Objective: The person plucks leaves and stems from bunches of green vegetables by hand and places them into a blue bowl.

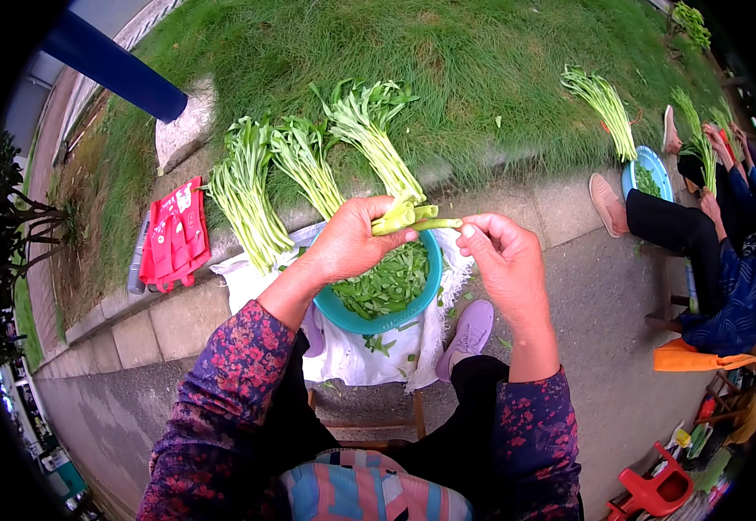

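Note:
My left hand (348,247) is closed around several thick, pale green vegetable stalks (400,219), their ends pointing right. At the tip of one stalk, the thumb and fingers of my right hand (508,260) are pinched together. Below both hands, a teal basin (368,326) holds loose green leaves (387,286). Beyond it lie leafy bunches of greens: one at the left (252,195), another in the middle (304,165) and a third (378,143) right behind my left hand. Whether this third bunch joins the held stalks, I cannot tell.
A white cloth (339,369) lies under the basin, between my purple shoes (472,328). At the left, a red bag (178,230) rests by the curb. On the right, a seated person handles greens near a blue basin (653,165). A red stool (656,486) lies lower right.

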The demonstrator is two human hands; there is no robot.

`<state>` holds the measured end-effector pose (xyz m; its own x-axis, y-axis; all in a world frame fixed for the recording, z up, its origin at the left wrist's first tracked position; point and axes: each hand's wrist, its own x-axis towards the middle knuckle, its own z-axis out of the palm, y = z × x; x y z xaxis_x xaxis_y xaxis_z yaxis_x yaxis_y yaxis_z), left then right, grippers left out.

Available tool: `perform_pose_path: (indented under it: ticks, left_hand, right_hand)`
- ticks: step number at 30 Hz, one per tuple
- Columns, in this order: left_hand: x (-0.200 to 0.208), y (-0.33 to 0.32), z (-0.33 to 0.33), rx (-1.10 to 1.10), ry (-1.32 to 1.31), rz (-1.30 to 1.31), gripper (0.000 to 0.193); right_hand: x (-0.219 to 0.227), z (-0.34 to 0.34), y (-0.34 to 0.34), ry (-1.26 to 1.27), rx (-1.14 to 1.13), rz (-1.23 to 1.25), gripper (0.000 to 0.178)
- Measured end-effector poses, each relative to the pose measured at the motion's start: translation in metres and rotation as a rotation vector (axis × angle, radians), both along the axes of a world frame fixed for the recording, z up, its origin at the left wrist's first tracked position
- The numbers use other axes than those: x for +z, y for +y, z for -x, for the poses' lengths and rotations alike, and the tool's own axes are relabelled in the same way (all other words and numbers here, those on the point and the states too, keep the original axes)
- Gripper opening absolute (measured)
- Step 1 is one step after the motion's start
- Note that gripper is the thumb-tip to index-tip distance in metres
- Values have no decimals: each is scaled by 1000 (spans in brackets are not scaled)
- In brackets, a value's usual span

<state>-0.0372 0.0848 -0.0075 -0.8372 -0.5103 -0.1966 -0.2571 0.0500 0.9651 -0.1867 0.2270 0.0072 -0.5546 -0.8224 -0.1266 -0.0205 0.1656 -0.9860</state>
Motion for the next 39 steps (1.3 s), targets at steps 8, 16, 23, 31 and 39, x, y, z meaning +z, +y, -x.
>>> perform_pose_path:
  ticks: [8,16,23,31,39]
  left_hand:
    - [-3,-2,-3,2,27,306,15]
    - [-8,-6,-6,-28,81,464,21]
    - [-4,-6,-7,-65,81,492,30]
    - [-9,-8,-11,-125,69,534,37]
    - [-11,-14,-24,-203,79,496,36]
  right_hand:
    - [-6,-6,-2,-54,-3,10,12]
    - [-8,-9,-2,-44,4,-37,10]
    - [-8,-12,-1,72,-20,-69,7]
    - [-5,-14,-1,298,33,-93,6]
    - [-1,-21,-2,316,183,-155,10]
